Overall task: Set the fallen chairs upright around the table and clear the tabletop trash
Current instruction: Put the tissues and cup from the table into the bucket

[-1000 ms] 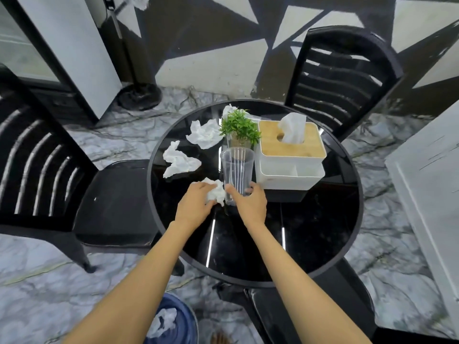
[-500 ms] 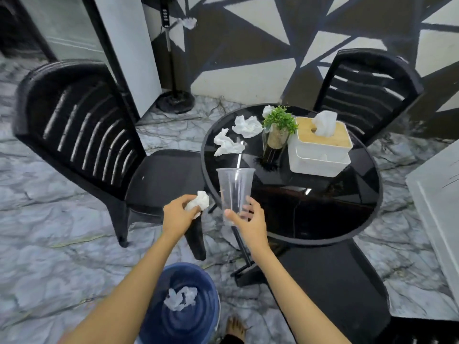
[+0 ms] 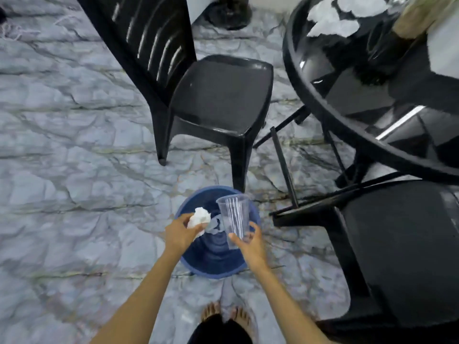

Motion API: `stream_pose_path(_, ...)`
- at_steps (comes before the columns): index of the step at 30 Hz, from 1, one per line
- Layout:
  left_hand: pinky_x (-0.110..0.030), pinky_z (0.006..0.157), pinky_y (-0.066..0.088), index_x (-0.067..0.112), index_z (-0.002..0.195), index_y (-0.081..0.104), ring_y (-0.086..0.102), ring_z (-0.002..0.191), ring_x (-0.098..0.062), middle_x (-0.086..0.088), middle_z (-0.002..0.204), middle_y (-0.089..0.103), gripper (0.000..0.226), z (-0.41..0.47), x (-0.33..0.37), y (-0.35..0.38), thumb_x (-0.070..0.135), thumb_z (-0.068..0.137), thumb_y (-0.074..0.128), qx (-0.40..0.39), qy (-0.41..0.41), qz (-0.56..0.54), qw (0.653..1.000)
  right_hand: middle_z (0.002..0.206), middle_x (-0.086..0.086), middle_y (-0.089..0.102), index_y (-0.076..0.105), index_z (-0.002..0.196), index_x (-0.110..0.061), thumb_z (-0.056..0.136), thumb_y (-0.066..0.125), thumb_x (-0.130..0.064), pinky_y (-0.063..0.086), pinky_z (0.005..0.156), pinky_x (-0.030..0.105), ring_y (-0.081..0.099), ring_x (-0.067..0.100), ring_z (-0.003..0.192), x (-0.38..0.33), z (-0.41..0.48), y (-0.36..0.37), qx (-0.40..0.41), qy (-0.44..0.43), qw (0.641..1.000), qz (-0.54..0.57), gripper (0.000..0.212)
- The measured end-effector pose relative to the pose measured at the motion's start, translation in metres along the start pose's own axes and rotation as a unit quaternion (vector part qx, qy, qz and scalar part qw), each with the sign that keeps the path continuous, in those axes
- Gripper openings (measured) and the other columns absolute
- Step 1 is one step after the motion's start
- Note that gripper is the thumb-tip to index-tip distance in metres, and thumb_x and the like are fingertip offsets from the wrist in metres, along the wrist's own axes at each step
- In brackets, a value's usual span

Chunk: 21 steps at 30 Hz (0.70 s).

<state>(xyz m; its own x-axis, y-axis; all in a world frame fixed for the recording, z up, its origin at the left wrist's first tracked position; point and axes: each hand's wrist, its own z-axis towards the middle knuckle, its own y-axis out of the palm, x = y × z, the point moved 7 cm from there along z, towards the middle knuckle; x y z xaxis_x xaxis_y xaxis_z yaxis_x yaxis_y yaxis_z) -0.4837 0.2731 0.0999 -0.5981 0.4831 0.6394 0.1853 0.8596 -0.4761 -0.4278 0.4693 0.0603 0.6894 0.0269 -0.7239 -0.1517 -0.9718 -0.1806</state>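
Both hands have come down from the table's near-left edge to the bin since half a second ago, and the view has dropped with them.

Item in hand: a crumpled tissue (image 3: 200,217), pinched in the fingers of the left hand (image 3: 181,234) above the bin's left rim. The right hand (image 3: 248,247) grips a clear cup (image 3: 234,224) near its base, upright, above the bin's right half. Neither item has been let go.

Receptacle: the blue bin (image 3: 198,271) stands on the floor just ahead of the person's bare feet (image 3: 223,316). At least one discarded tissue (image 3: 214,225) already lies inside it.

Chairs: two are in view, and both stand upright. The left chair (image 3: 218,95) sits beside the table's left edge. The near chair (image 3: 397,244) has its seat partly under the table's near edge. No fallen chair is visible, so that part of the task appears complete as far as this view reaches.

Outstanding: crumpled tissues (image 3: 330,18), blurred, remain at the far-left edge of the table (image 3: 293,70); their exact number cannot be told. A plant pot (image 3: 417,18) stands just beside them and is judged not to be trash.

Assessment: clearing is well advanced but unfinished. Dropping these two items is the step in hand, and at least one return trip to the table is required.
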Motion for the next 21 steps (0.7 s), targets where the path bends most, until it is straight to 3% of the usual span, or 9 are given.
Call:
stream_pose_path(3,-0.034,0.089,0.047,0.015,0.120,0.061,0.061,0.108,-0.027,-0.008,0.117,0.067,0.050,0.037,-0.052,0.027,0.028,0.074,0.076,-0.009,-0.014,0.017,1.000,0.118,0.007,0.055,0.038,0.132,-0.013,0.081,0.072,-0.021,0.043,0.070,0.018,0.054,0.017,0.100,0.041,0.041,0.021,-0.001,-0.012,0.999,-0.036,0.063)
stream_pose_path(7,-0.035,0.102,0.041,0.016,0.133,0.051,0.050,0.125,-0.027,-0.004,0.134,0.055,0.066,0.069,-0.101,0.063,0.024,0.073,0.078,-0.046,-0.041,0.006,0.998,0.138,0.006,0.046,0.034,0.140,-0.013,0.079,0.072,-0.035,0.041,0.100,0.032,0.047,0.023,0.125,0.090,0.078,0.046,-0.014,-0.009,0.997,-0.079,0.075)
stream_pose_path(10,-0.040,0.107,0.037,0.015,0.138,0.045,0.047,0.128,-0.027,-0.006,0.142,0.049,0.070,0.075,-0.108,0.065,0.027,0.076,0.075,-0.046,-0.043,0.007,0.998,0.147,0.008,0.038,0.033,0.142,-0.012,0.085,0.065,-0.039,0.037,0.108,0.039,0.040,0.025,0.133,0.105,0.082,0.048,-0.021,0.007,0.994,-0.111,0.071)
stream_pose_path(15,-0.035,0.104,0.038,0.011,0.135,0.047,0.048,0.128,-0.025,-0.009,0.139,0.051,0.060,0.044,-0.058,0.039,0.025,0.081,0.070,-0.043,-0.024,0.010,0.999,0.138,0.009,0.046,0.045,0.131,-0.012,0.089,0.059,-0.037,0.040,0.103,0.037,0.046,0.025,0.125,0.062,0.048,0.025,-0.023,0.006,0.992,-0.123,0.051)
stream_pose_path(21,-0.030,0.096,0.042,0.007,0.127,0.054,0.055,0.117,-0.024,-0.012,0.128,0.059,0.054,-0.023,0.092,-0.008,0.023,0.079,0.073,-0.047,0.060,-0.015,0.997,0.120,0.010,0.058,0.055,0.119,-0.006,0.090,0.060,-0.031,0.040,0.076,0.019,0.054,0.017,0.100,-0.085,-0.020,-0.016,-0.034,-0.061,0.994,-0.089,0.039)
